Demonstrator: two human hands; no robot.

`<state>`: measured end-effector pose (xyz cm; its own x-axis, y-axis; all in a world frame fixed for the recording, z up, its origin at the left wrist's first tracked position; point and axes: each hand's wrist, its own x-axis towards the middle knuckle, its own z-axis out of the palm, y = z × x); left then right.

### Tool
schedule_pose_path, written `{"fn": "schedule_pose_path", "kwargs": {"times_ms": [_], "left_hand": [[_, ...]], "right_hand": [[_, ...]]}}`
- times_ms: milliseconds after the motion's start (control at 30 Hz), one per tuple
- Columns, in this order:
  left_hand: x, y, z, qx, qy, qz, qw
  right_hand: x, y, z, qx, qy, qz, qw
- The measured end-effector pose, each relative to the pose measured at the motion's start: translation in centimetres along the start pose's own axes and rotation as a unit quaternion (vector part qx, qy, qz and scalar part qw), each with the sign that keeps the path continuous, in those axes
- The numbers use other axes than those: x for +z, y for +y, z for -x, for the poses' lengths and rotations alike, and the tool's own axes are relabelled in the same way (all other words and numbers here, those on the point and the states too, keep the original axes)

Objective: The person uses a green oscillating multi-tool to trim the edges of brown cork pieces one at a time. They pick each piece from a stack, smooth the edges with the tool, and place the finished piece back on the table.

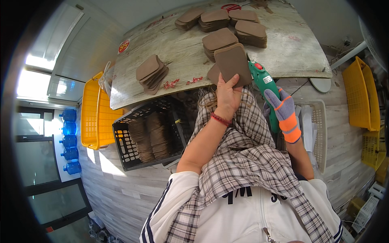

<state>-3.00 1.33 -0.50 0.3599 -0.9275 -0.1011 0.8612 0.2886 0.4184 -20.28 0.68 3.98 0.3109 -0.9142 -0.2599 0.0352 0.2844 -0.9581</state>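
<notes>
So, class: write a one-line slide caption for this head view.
Left hand holds a brown pad while the gloved right hand grips a green tool.

The counter (283,48) is a pale slab with a wood-grain surface and rounded corners, its near edge running from nine o'clock to three o'clock. Toward twelve o'clock lie four low stacks of brown rounded-rectangle pieces (221,19), close together. Nearer the centre sits another stack (219,41), and toward nine o'clock a fanned, untidy stack (151,73) lies well apart from the rest. A red scissor handle (231,7) rests at the far edge.
</notes>
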Motion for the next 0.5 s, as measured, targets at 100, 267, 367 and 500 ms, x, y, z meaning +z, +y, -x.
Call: {"fn": "schedule_pose_path", "kwargs": {"times_ms": [100, 267, 367, 500], "left_hand": [[-0.5, -0.5, 0.4, -0.010, 0.003, 0.002, 1.000], [-1.5, 0.2, 0.9, -0.035, -0.022, -0.052, 0.998], [-1.6, 2.0, 1.2, -0.051, -0.030, -0.116, 0.991], [-3.2, 5.1, 0.6, -0.070, -0.056, -0.244, 0.966]], "right_hand": [[0.0, -0.4, -0.1, 0.027, 0.012, -0.027, 0.999], [-1.3, -0.1, -0.7, 0.006, -0.014, -0.015, 1.000], [-2.2, -0.8, 0.0, 0.005, -0.033, 0.051, 0.998], [-3.3, -0.9, 0.9, 0.025, -0.066, 0.083, 0.994]]}}
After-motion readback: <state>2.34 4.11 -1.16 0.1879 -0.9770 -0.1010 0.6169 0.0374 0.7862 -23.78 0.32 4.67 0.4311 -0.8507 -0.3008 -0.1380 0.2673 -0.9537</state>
